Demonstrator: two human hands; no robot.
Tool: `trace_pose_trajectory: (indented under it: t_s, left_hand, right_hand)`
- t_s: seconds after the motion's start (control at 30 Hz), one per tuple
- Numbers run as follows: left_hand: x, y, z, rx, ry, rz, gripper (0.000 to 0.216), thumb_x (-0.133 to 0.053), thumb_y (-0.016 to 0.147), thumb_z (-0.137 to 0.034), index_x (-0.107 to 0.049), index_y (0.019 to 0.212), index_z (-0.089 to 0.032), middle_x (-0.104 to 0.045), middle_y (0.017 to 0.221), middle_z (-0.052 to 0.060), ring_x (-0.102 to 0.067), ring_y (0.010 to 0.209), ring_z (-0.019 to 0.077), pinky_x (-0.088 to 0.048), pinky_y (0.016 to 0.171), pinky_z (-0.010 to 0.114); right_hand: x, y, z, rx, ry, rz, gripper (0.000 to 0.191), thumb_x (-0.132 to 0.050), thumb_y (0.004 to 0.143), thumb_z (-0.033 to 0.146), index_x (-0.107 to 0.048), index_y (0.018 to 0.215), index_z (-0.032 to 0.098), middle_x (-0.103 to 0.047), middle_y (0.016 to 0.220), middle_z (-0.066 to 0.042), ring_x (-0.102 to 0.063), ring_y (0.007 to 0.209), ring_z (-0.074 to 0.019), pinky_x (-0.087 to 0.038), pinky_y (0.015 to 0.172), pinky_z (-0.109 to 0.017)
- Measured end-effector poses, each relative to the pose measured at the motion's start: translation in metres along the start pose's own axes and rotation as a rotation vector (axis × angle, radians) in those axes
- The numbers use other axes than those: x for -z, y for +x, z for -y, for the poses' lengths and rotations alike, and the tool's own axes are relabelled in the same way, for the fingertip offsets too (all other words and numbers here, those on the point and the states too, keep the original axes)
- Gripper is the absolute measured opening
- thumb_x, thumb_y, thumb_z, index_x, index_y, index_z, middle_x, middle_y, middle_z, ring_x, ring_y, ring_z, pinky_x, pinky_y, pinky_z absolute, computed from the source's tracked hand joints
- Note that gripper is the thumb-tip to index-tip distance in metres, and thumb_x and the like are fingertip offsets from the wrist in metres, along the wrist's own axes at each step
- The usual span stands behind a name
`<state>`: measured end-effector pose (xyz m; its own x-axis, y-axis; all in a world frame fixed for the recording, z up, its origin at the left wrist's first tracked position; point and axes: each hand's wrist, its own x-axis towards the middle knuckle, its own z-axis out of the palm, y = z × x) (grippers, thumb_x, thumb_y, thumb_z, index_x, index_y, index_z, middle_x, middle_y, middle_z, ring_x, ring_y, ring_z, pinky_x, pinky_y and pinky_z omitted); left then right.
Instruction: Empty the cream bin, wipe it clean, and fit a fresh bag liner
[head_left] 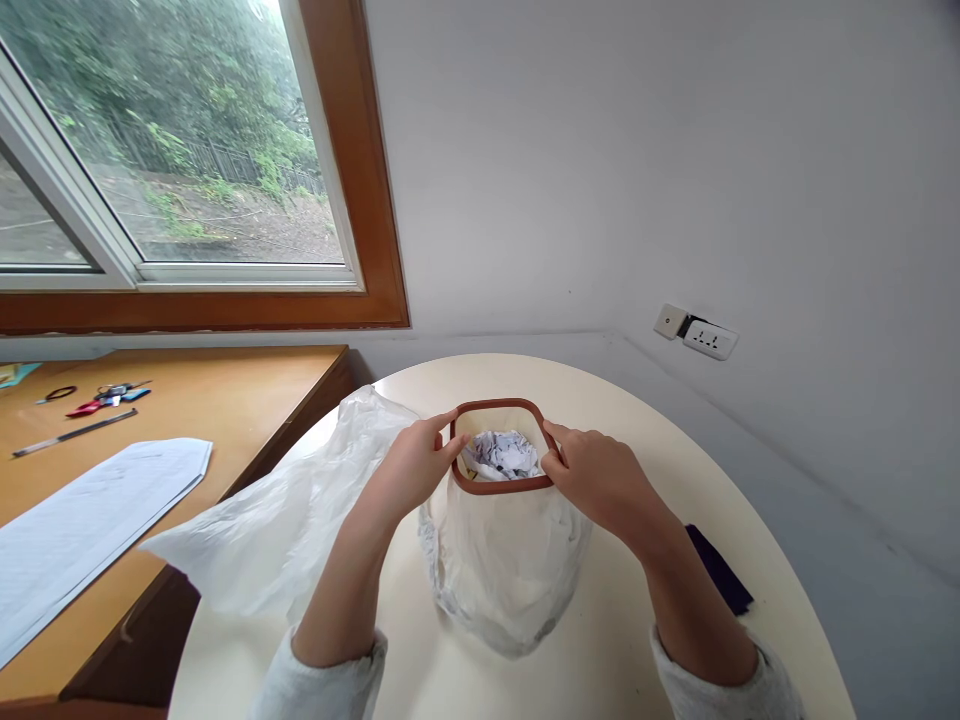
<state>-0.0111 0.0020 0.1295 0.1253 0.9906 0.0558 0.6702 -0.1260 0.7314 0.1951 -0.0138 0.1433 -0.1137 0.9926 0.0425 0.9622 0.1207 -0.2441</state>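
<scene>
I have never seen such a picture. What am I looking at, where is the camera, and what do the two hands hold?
There is no machine: a person wears one camera on the head, looking down at their own bare hands. The left hand and the right hand each grip a brown ring on a small bin wrapped in a plastic bag; crumpled paper lies inside. The bin stands on a round white table, a loose bag lies beside it, and a wooden desk is further left.

Both hands (510, 470) on bin rim (501, 405)
</scene>
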Motion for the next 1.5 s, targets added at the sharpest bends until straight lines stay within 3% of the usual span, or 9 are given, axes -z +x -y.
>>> trace_pose_trajectory:
  t_s: [0.27,0.57,0.8,1.07,1.17,1.23,1.33,1.43,1.5]
  left_hand:
    - [-0.002,-0.001,-0.004,0.047,-0.025,0.014,0.048,-0.046,0.077,-0.049,-0.058,0.114,-0.022,-0.032,0.052,-0.005,-0.029,0.046,0.0121,-0.021,0.045,0.023]
    - [-0.002,0.001,-0.001,0.08,-0.001,0.046,0.05,-0.045,0.079,-0.047,-0.051,0.123,-0.022,-0.039,0.056,-0.004,-0.034,0.049,0.0119,-0.024,0.046,0.023]
    - [-0.003,-0.001,0.0,0.089,0.013,0.063,0.054,-0.039,0.082,-0.053,-0.047,0.126,-0.023,-0.048,0.059,-0.002,-0.038,0.049,0.0128,-0.028,0.046,0.023]
    - [-0.002,-0.005,-0.011,0.065,0.301,0.103,0.067,-0.022,0.085,-0.062,-0.032,0.137,-0.021,-0.06,0.068,0.005,-0.056,0.061,0.0225,-0.038,0.052,0.028]
    - [0.003,-0.014,-0.018,0.024,0.445,0.13,0.072,-0.017,0.084,-0.064,-0.024,0.141,-0.021,-0.062,0.082,0.01,-0.06,0.081,0.0288,-0.043,0.062,0.033]
    - [0.005,-0.023,-0.022,-0.023,0.493,0.122,0.071,-0.02,0.083,-0.066,-0.024,0.141,-0.026,-0.058,0.106,0.014,-0.058,0.095,0.031,-0.045,0.069,0.036]
    - [0.001,-0.037,-0.022,-0.109,0.468,0.165,0.064,-0.03,0.08,-0.068,-0.039,0.133,-0.033,-0.041,0.133,0.014,-0.059,0.096,0.0297,-0.047,0.074,0.038]
    - [-0.008,-0.043,-0.016,-0.186,0.418,0.146,0.049,-0.039,0.081,-0.062,-0.06,0.107,-0.027,-0.037,0.136,0.011,-0.056,0.103,0.0309,-0.047,0.077,0.039]
    - [-0.013,-0.043,-0.011,-0.207,0.372,0.089,0.039,-0.042,0.083,-0.056,-0.063,0.087,-0.023,-0.037,0.135,0.009,-0.056,0.104,0.03,-0.048,0.076,0.038]
  right_hand:
    - [-0.002,-0.001,0.001,0.009,-0.081,-0.012,0.021,-0.035,0.081,0.018,-0.055,0.09,0.021,-0.061,0.067,-0.002,-0.05,0.056,-0.0139,-0.021,0.049,-0.025]
    - [-0.002,0.0,0.005,-0.011,-0.172,0.008,0.028,-0.035,0.083,0.019,-0.057,0.1,0.021,-0.063,0.068,-0.002,-0.055,0.057,-0.0152,-0.022,0.047,-0.025]
    - [-0.002,-0.003,0.004,0.01,-0.19,0.016,0.043,-0.032,0.085,0.02,-0.048,0.125,0.018,-0.065,0.071,-0.003,-0.056,0.06,-0.0162,-0.025,0.049,-0.026]
    - [-0.003,-0.007,0.0,0.076,-0.24,0.034,0.046,-0.028,0.089,0.02,-0.039,0.133,0.014,-0.065,0.07,-0.005,-0.059,0.062,-0.0176,-0.028,0.051,-0.027]
    - [-0.005,-0.007,0.002,0.067,-0.288,0.032,0.047,-0.029,0.088,0.019,-0.038,0.134,0.011,-0.066,0.072,-0.007,-0.06,0.063,-0.0196,-0.03,0.051,-0.027]
    - [-0.006,-0.008,0.003,0.066,-0.302,0.031,0.046,-0.029,0.088,0.018,-0.039,0.133,0.01,-0.066,0.071,-0.007,-0.061,0.063,-0.02,-0.032,0.051,-0.027]
    - [-0.008,-0.008,0.004,0.079,-0.316,0.023,0.046,-0.03,0.088,0.017,-0.04,0.132,0.009,-0.065,0.069,-0.007,-0.061,0.063,-0.0201,-0.032,0.051,-0.027]
    - [-0.009,-0.008,0.005,0.079,-0.311,0.013,0.045,-0.028,0.088,0.017,-0.04,0.131,0.009,-0.065,0.068,-0.008,-0.061,0.062,-0.0202,-0.032,0.051,-0.028]
    - [-0.008,-0.009,0.003,0.078,-0.245,0.0,0.045,-0.025,0.091,0.022,-0.04,0.131,0.01,-0.064,0.069,-0.007,-0.06,0.063,-0.0196,-0.032,0.052,-0.027]
